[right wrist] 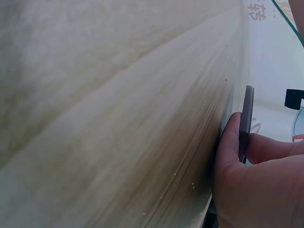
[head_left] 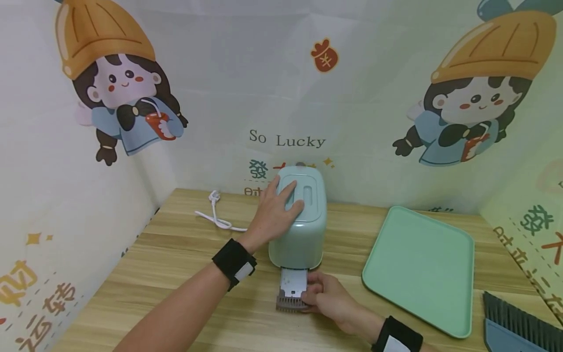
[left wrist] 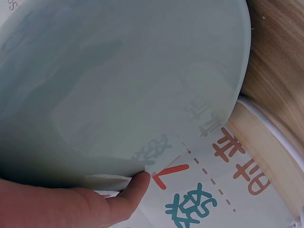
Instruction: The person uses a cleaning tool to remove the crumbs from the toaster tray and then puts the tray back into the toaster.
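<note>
A pale mint toaster (head_left: pixel 295 247) with a lid on top stands on the wooden table, its narrow end toward me. Out of the base of that end sticks a metal crumb tray (head_left: pixel 293 281) with a ribbed grey-brown front edge. My left hand (head_left: pixel 273 212) rests on the toaster's lid, fingers spread. In the left wrist view, fingers lie along the toaster's glossy side (left wrist: pixel 123 95). My right hand (head_left: pixel 332 299) pinches the crumb tray at its right front corner between thumb and fingers. The right wrist view shows the tray's thin edge (right wrist: pixel 246 111) held just above the tabletop.
A white power cord (head_left: pixel 220 222) with its plug lies behind and left of the toaster. On the right lies a green tray (head_left: pixel 422 274), with a blue brush (head_left: pixel 521 322) with dark bristles near the front right corner. A printed backdrop (head_left: pixel 246 88) surrounds the table (head_left: pixel 176 259).
</note>
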A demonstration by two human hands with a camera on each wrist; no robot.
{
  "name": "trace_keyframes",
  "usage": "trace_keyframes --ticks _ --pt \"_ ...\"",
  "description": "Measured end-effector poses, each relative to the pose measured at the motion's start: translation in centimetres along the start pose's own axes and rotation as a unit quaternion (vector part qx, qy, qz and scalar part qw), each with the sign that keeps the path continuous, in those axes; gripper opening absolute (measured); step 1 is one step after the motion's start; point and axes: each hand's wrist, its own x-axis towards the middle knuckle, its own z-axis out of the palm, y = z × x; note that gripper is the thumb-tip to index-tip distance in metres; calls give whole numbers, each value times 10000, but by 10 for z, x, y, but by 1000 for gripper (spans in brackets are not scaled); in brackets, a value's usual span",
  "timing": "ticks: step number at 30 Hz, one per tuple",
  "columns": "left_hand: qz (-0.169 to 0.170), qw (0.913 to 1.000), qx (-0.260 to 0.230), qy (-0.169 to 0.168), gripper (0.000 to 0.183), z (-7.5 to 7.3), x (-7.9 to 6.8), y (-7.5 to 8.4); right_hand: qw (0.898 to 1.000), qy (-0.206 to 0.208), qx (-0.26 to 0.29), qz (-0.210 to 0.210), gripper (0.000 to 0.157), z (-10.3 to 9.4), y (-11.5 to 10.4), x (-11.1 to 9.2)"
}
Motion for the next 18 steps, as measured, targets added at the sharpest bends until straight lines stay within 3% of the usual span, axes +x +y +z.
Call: trace_keyframes --ticks 18 --pt "-48 9999 2 -91 69 -2 5 -3 9999 -66 108 118 50 5 -1 -4"
